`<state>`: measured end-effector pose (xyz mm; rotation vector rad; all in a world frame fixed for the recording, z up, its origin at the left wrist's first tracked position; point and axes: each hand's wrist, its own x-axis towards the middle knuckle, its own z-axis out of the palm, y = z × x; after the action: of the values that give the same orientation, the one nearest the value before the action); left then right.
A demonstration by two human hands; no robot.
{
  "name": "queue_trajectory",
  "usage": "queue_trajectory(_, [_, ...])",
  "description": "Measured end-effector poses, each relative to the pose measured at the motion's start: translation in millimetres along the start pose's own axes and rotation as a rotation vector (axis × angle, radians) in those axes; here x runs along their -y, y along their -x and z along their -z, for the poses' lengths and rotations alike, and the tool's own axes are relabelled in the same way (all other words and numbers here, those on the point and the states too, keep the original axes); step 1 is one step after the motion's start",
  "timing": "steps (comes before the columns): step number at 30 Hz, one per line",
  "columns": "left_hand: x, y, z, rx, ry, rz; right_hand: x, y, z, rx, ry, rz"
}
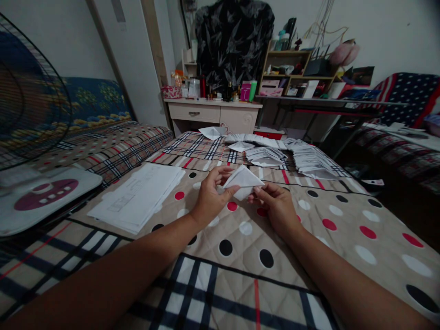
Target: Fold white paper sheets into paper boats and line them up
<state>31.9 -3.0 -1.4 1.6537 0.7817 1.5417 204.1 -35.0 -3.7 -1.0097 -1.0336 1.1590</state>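
Note:
A folded white paper piece [243,181] is held between both hands just above a quilted bedspread [309,229] with red, black and white dots. My left hand [211,195] pinches its left edge with thumb and fingers closed on it. My right hand [275,204] grips its lower right corner. A stack of flat white sheets [137,197] lies to the left of my left hand. Beyond the hands, rows of folded white paper pieces [275,153] lie in piles across the bed.
A fan [30,114] with a white base [37,195] stands at the left edge. Behind the bed are a pale dresser [213,114] with bottles, a wooden shelf [288,68] and a desk [326,103]. Another bed [405,137] sits at the right.

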Motion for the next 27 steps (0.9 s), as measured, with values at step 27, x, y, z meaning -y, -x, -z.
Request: queue_trajectory(27, [9.1, -2.4, 0.6, 0.092, 0.151, 0.337, -1.0, 1.1, -0.7, 0.023, 0.114, 0.09])
